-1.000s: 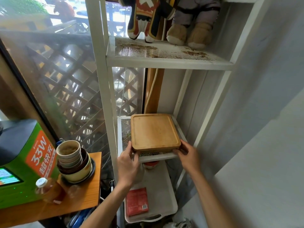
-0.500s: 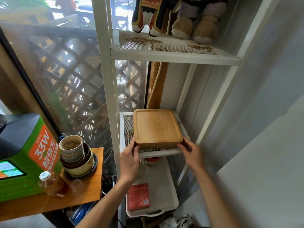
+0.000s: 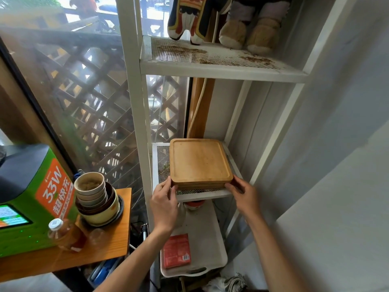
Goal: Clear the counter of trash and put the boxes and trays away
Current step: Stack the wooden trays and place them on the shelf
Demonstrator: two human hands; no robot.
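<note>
Item: stack of wooden trays [image 3: 200, 162], sitting on the middle mesh shelf [image 3: 160, 163]. My left hand [image 3: 165, 204] is gripping its near-left corner, my right hand [image 3: 245, 196] its near-right. Risk: an uneven push could be skewing the stack, sliding trays off.

The two plush toys [image 3: 227, 20] on the top shelf are cut off by the upper edge, so only their legs show; the green machine [image 3: 27, 199] runs out of the left edge and its screen text is too small to read; the fingertips of both hands [image 3: 164, 205] are hidden under the wooden trays [image 3: 199, 161], and how many trays are stacked cannot be told; the red packet [image 3: 176, 250] has unreadable print; the jar [image 3: 194, 204] under the shelf is mostly hidden.
</note>
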